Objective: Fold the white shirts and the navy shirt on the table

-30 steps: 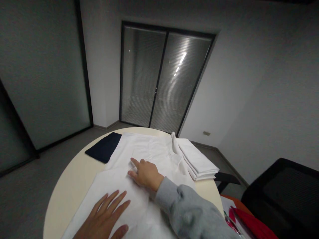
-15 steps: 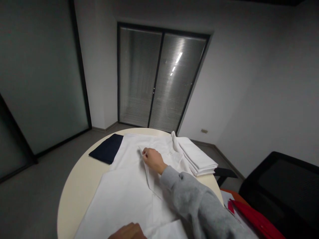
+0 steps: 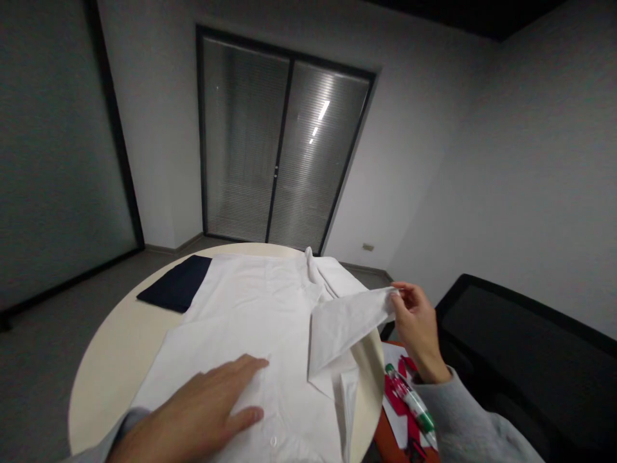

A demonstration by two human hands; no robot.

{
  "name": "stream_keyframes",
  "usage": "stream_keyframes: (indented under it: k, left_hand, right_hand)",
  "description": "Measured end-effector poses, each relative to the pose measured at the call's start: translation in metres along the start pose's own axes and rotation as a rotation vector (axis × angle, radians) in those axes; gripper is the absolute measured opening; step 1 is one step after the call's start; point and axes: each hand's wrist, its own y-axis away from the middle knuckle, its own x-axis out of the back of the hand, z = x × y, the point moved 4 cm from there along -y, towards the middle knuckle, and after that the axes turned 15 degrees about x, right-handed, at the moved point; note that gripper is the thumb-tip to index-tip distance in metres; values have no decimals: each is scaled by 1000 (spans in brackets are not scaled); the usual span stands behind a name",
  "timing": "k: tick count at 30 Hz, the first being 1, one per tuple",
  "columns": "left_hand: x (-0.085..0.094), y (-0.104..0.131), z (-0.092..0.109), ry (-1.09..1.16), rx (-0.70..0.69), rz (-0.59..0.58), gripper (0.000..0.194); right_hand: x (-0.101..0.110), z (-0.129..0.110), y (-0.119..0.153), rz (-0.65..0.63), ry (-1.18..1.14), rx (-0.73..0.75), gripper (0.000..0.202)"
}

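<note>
A white shirt (image 3: 241,321) lies spread over the round table, its buttoned front facing up. My left hand (image 3: 207,402) rests on it near the front edge, palm down with the fingers apart. At the right, my right hand (image 3: 413,318) pinches the end of a white sleeve (image 3: 344,321), which stretches from the shirt out past the table's right edge. The sleeve is raised at the hand and folded near the shirt.
Dark blue folded cloth (image 3: 176,283) lies on the cream table (image 3: 103,357) at the left. Folded white cloth (image 3: 340,276) is at the back right. Beyond the right edge are a bottle (image 3: 412,402), red items and a black chair (image 3: 520,347).
My right hand has moved right with the sleeve end, from over the shirt to beyond the table edge. My left hand has come further into view, flat on the shirt. The view has shifted.
</note>
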Motion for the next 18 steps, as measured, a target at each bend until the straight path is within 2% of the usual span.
stream_keyframes:
  k: [2,5,8,10,12,13,16,18]
  left_hand:
    - [7,-32,6,-143,147,24,63]
    - [4,-71,15,-265,182,103,54]
    - [-6,-95,15,-316,141,141,38]
    - [-12,-105,14,-321,100,132,31]
    - [-11,-112,14,-294,78,138,30]
    - [-7,-114,13,-259,91,157,28]
    - [19,-118,-5,-110,213,263,26]
    - [46,-111,-35,61,316,410,28]
  right_hand:
    - [29,5,-2,142,-23,-49,40]
    - [55,4,-8,262,6,-32,39]
    - [56,-8,-9,288,47,54,35]
    - [41,-20,-4,245,84,121,33]
    - [11,-33,9,103,119,196,31]
    - [-9,-40,19,-11,128,242,30]
    - [-75,-55,63,-491,124,414,34]
    - [-111,-55,99,-826,179,498,41]
